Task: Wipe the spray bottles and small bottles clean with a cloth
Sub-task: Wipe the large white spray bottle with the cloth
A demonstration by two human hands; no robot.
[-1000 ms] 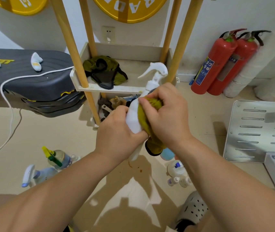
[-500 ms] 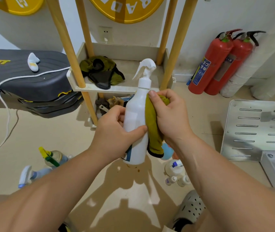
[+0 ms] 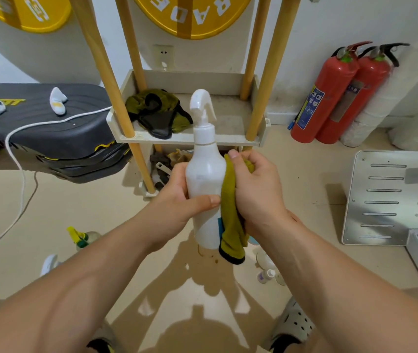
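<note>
While the left hand (image 3: 177,200) curls its fingers (image 3: 181,174) round the middle of one white spray bottle (image 3: 204,174), thumb laid across the front, the bottle stands upright in the air at the centre of the frame, trigger head on top. The right hand (image 3: 256,189) grips one olive cloth (image 3: 231,225) bunched tight in its closed fingers (image 3: 256,161) and presses it against the bottle's right side. The cloth's dark-edged tail hangs down past the bottle's base.

On the floor (image 3: 304,174) at the lower left lie two more spray bottles: one with a yellow-green trigger (image 3: 80,236), and one with a white head (image 3: 48,263) partly hidden by the left forearm. At the lower right, just beside the right forearm, stand small bottles (image 3: 266,275). At least two show, and the arm hides how many more there are.

Behind the hands is one shelf rack (image 3: 259,123) with four wooden poles (image 3: 101,62). A heap of olive and dark rags (image 3: 157,113) lies on its upper shelf, and more rags sit on the shelf below. Two red fire extinguishers (image 3: 327,98) lean side by side against the wall at the upper right. One slotted metal plate (image 3: 386,194) lies at the right edge. At the upper left a black tabletop (image 3: 50,138) carries two white objects (image 3: 57,100), with one white cable (image 3: 19,154) trailing over its edge to the floor. Two yellow discs (image 3: 192,19) hang along the top of the frame.
</note>
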